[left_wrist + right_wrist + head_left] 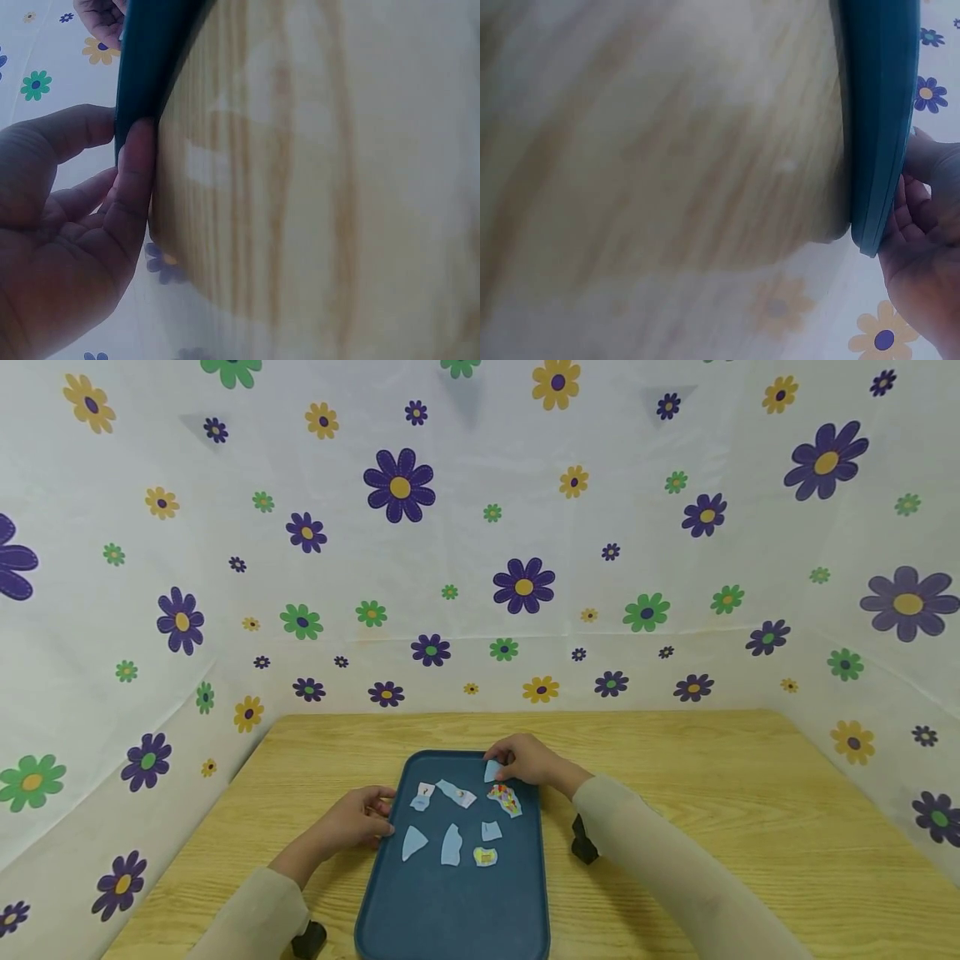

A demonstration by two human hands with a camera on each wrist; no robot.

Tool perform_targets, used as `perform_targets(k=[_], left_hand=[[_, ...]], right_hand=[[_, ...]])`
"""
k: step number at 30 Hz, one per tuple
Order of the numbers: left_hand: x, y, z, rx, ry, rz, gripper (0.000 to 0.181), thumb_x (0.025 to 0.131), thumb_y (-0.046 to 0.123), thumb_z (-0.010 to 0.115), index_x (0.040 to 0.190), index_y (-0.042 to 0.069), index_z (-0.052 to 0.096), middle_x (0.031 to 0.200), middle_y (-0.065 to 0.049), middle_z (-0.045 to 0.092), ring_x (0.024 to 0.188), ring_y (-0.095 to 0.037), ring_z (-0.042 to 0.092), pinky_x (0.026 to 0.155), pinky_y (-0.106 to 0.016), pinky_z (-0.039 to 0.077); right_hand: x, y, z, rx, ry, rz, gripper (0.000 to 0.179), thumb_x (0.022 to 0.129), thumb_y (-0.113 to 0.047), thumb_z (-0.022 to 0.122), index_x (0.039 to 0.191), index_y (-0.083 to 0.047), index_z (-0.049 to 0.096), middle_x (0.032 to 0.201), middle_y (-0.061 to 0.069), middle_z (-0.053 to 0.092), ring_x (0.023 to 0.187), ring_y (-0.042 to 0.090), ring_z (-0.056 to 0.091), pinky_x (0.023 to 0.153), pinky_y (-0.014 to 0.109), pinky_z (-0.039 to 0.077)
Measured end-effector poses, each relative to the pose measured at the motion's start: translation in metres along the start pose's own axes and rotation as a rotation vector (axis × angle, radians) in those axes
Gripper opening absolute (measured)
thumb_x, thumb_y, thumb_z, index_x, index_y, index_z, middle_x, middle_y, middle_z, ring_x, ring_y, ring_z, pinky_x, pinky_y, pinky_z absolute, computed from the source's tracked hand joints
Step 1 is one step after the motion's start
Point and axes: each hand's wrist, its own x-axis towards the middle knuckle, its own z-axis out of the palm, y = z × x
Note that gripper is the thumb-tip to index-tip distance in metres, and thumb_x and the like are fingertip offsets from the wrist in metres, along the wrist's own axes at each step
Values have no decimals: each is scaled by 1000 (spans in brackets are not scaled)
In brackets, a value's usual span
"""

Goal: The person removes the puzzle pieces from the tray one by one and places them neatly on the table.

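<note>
- Flower-printed cloth (pixel 465 460) hangs behind and at both sides of a wooden worktop (pixel 750 810), probably to screen off the surroundings.
- Of the two hands, the left hand (pixel 352 820) sits at the near-left part of the scene, thumb and fingers bent round the rim of a blue tray (pixel 457 914), presumably to steady it.
- Reaching across to the tray's far right corner, the right hand (pixel 528 760) pinches a pale blue scrap (pixel 492 771), apparently by its edge so that most of it shows; the right wrist view hides this pinch behind the tray's side.
- Just below those fingers lies a colourful scrap (pixel 505 799), apart from the pinched one.
- Further out, a long scrap (pixel 456 792) slants beside a small printed scrap (pixel 422 797).
- Nearer the person, a wedge-shaped scrap (pixel 414 842), a wavy-edged scrap (pixel 452 845), a squarish scrap (pixel 491 831) and a yellow scrap (pixel 486 857) lie flat and separate, perhaps spaced so each can be seen and picked up singly.
- Light sleeves (pixel 667 860) cover both forearms, leaving the hands bare.
</note>
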Motion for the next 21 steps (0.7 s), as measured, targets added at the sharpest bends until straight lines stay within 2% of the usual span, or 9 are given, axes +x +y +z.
perform_targets(k=[6, 11, 18, 21], left_hand=[[-1, 1, 1, 4, 7, -7, 53, 79, -3, 72, 129, -4, 53, 95, -11, 53, 79, -23, 54, 64, -36, 53], [-2, 2, 2, 6, 14, -17, 53, 80, -3, 72, 129, -4, 53, 96, -11, 54, 80, -23, 55, 65, -36, 54], [-2, 4, 2, 0, 12, -20, 54, 80, -4, 72, 130, -4, 53, 97, -12, 54, 81, -23, 55, 65, -37, 54], [-2, 4, 2, 4, 8, -18, 54, 80, -3, 72, 130, -5, 52, 98, -12, 54, 81, -23, 56, 65, -36, 54]], right_hand=[[-3, -2, -2, 81, 26, 18, 23, 86, -1, 71, 108, -5, 73, 83, 1, 61, 77, 16, 52, 69, 28, 46], [-5, 0, -5, 197, 22, 78, 24, 89, -3, 68, 113, -3, 71, 82, 3, 61, 73, 16, 55, 66, 27, 49], [-6, 8, -11, 317, 51, 154, 27, 91, -8, 67, 118, -3, 69, 104, 5, 67, 81, 18, 60, 73, 30, 53], [-10, 9, -16, 340, 72, 178, 26, 91, -10, 67, 116, -2, 69, 106, 7, 68, 82, 18, 62, 75, 30, 54]])
